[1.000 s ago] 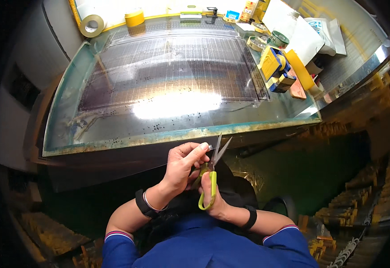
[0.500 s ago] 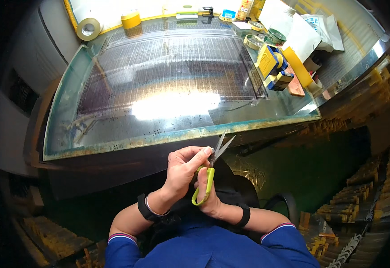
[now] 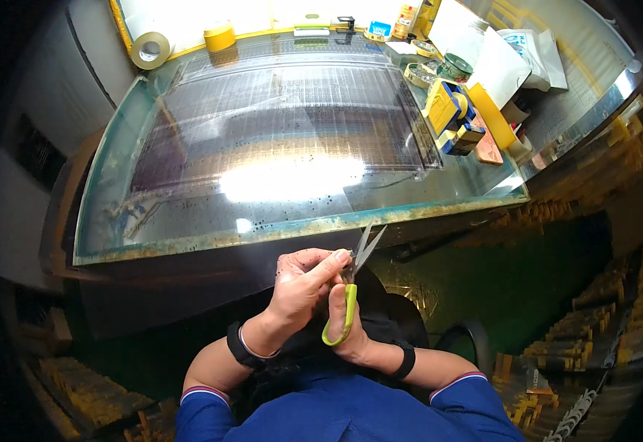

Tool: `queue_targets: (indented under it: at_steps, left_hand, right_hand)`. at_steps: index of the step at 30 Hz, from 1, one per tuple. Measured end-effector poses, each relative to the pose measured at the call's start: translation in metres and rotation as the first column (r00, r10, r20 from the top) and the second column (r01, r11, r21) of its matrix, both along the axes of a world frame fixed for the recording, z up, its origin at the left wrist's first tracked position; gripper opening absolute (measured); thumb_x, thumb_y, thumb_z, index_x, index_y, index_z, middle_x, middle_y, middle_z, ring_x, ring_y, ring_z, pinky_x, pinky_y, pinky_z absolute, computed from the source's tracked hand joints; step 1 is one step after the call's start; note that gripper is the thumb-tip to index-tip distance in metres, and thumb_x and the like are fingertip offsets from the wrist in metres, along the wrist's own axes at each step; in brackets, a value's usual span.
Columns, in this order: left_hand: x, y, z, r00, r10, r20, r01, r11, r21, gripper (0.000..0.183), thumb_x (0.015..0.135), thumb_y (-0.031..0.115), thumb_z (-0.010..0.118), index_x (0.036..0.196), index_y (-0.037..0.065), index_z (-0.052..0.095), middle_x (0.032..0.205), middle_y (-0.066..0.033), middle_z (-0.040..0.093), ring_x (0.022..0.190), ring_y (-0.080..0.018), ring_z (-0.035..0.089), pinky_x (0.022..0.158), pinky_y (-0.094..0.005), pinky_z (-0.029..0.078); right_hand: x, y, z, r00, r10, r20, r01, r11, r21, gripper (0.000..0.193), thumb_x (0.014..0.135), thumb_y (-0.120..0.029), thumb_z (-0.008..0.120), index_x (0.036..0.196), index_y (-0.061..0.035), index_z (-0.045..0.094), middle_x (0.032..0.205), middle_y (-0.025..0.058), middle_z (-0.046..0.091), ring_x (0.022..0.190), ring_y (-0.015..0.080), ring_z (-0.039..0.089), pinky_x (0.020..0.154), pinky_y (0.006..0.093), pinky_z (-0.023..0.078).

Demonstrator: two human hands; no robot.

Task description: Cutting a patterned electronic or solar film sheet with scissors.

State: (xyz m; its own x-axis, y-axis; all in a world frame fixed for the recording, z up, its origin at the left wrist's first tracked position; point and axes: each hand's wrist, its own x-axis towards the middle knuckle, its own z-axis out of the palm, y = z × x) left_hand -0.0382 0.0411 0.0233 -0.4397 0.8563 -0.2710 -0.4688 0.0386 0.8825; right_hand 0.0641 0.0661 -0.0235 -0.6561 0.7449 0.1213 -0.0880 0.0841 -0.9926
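A pair of scissors (image 3: 349, 309) with lime-green handles is held in my right hand (image 3: 347, 340), my thumb through one loop. Its blades stand partly apart and point up toward the front edge of the glass-topped table (image 3: 299, 226). Beside the base of the blades, my left hand (image 3: 301, 283) is closed in a pinch, thumb against forefinger. A tiny pale bit shows at those fingertips, too small to name. Dark specks mark the left fingers. Both hands are close together, in front of the table and above my lap.
A dark, finely lined film or sheet (image 3: 284, 132) lies on the glass. To its right stand a yellow and blue tape dispenser (image 3: 450, 110), a yellow tape roll (image 3: 492, 118) and a green tape roll (image 3: 455, 68). Two more rolls sit at the back left, a tan roll (image 3: 150, 51) and a yellow roll (image 3: 220, 37).
The scissors have dropped slightly lower and their blades stand a little closer together. The left hand keeps its pinch beside them. The view has shifted slightly.
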Motion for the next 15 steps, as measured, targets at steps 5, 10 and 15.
queue_targets:
  at_steps: [5,10,15]
  left_hand:
    - [-0.011,-0.012,-0.003,1.000,-0.005,0.016,0.005,1.000,0.013,0.015,0.079,0.015,0.063,0.075,0.001,0.064,0.065,-0.0028,0.060,0.053,-0.0069,0.050,0.050,-0.0189,0.039]
    - [-0.018,-0.021,0.000,0.996,-0.027,-0.086,0.032,0.998,0.055,0.013,0.078,0.013,0.064,0.075,-0.001,0.065,0.069,-0.0054,0.063,0.056,-0.0075,0.051,0.054,-0.0200,0.040]
    - [-0.020,-0.027,0.001,0.995,-0.039,-0.089,0.043,0.998,0.044,0.014,0.077,0.012,0.064,0.074,-0.002,0.065,0.068,-0.0059,0.062,0.055,-0.0079,0.051,0.053,-0.0201,0.040]
  right_hand:
    - [0.018,-0.003,0.002,0.968,0.235,-0.083,-0.250,0.916,-0.313,0.041,0.091,-0.044,0.035,0.082,-0.0039,0.042,0.068,0.0045,0.044,0.056,0.0123,0.043,0.052,0.0256,0.038]
    - [0.036,0.005,0.019,0.936,0.350,0.041,-0.290,0.831,-0.475,0.039,0.090,-0.042,0.040,0.080,-0.0046,0.041,0.068,0.0033,0.040,0.056,0.0104,0.041,0.050,0.0225,0.039]
    - [0.046,0.010,0.027,0.916,0.355,0.188,-0.250,0.870,-0.425,0.034,0.088,-0.038,0.047,0.077,-0.0066,0.043,0.054,-0.0016,0.044,0.045,0.0057,0.044,0.042,0.0199,0.036]
